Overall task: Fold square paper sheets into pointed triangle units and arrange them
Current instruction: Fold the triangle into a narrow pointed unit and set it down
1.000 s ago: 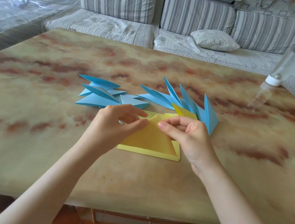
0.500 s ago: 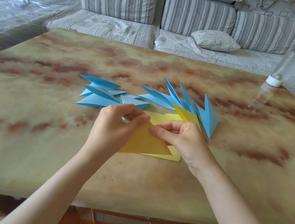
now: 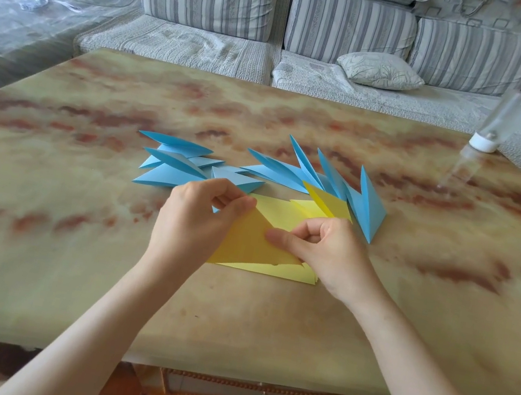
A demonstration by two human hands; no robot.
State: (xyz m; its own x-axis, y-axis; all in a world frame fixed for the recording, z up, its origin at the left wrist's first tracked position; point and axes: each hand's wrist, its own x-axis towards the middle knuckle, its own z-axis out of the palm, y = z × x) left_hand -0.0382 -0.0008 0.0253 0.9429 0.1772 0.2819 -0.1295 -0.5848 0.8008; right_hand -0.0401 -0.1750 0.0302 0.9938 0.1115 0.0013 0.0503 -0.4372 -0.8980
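Marbled desk (image 3: pixel 65 267) underneath. Blue units (image 3: pixel 291 175) fanned just beyond left grip (image 3: pixel 199 218) and right grip (image 3: pixel 329 251); yellow unit (image 3: pixel 328 202) just past right grip. Stack (image 3: pixel 274 271) below both. Sheet (image 3: pixel 251 241) between them, folded corner pinched by left grip, edge pinched by right grip.

My left hand (image 3: pixel 199 218) pinched the upper corner of a folded yellow sheet (image 3: pixel 251 241); my right hand (image 3: pixel 329 254) held its right side. Beneath: yellow paper stack (image 3: pixel 274 271). Behind, on the marbled tabletop (image 3: pixel 71 233): blue pointed units (image 3: pixel 365 205), one yellow unit (image 3: pixel 328 200). Far right: clear bottle (image 3: pixel 486 132).
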